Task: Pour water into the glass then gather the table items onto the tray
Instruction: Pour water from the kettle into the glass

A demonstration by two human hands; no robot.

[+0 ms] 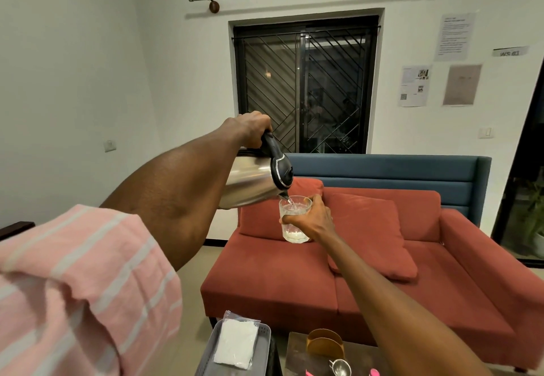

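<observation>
Pink sleeve (pixel 73 287) low left; pouring under way.
Left hand (pixel 250 128) grips the tilted kettle (pixel 253 181); right hand (pixel 312 219) wraps the raised glass (pixel 290 231). Next: level kettle, load tray (pixel 263 334).

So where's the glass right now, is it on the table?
No, the glass is held up in mid-air by the right hand, near the middle of the head view in front of the red sofa, just under the kettle spout.
</observation>
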